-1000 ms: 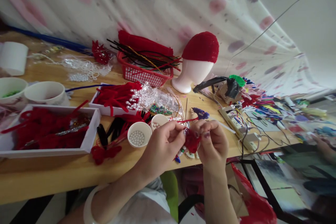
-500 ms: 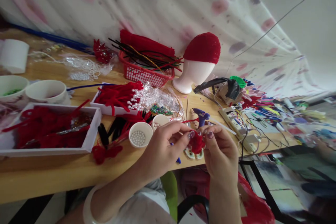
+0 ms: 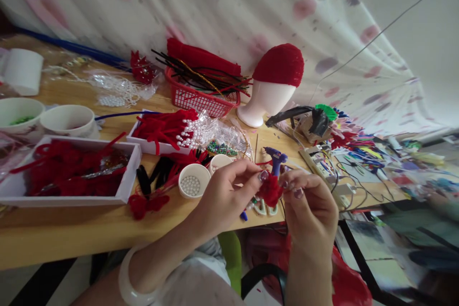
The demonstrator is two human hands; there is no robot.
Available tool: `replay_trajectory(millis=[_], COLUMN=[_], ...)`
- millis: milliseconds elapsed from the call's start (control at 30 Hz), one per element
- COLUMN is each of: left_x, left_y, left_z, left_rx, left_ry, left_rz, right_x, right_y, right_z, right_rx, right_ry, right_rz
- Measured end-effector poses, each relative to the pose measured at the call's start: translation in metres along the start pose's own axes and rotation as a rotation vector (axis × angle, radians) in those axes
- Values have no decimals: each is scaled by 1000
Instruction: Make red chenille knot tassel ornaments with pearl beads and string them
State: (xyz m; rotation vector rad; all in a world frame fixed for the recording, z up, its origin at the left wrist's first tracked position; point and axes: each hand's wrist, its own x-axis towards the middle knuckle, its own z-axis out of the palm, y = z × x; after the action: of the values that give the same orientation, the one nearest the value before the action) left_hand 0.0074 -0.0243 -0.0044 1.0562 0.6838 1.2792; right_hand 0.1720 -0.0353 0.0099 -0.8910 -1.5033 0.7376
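The left hand (image 3: 224,191) pinches a red puff (image 3: 271,192) between thumb and finger, up over the tabletop (image 3: 161,236). The right hand (image 3: 311,201) has its finger and thumb close together at the puff's other side; I can't tell if they grip it. Both hands have moved a little to the right, so more of the blue glue gun (image 3: 276,158) shows just past them. The puff moved too, so it seems they are still working on it.
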Motion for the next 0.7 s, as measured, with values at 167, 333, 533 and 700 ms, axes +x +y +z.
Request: replay_trajectory(millis=[167, 333, 533, 700], left_x=[0, 1, 2, -7], left_y=[-5, -7, 1, -2], left_z=[7, 11, 10, 11], left_rx=[34, 239, 322, 136], left_ry=[94, 157, 124, 56], left_rz=[98, 202, 220, 82], right_x=[-11, -19, -18, -20], right_y=[-5, 2, 19, 27], right_z=[16, 34, 40, 41], right_rx=[-225, -315, -184, -161], right_ry=[155, 235, 319, 428], right_rz=[71, 96, 42, 66])
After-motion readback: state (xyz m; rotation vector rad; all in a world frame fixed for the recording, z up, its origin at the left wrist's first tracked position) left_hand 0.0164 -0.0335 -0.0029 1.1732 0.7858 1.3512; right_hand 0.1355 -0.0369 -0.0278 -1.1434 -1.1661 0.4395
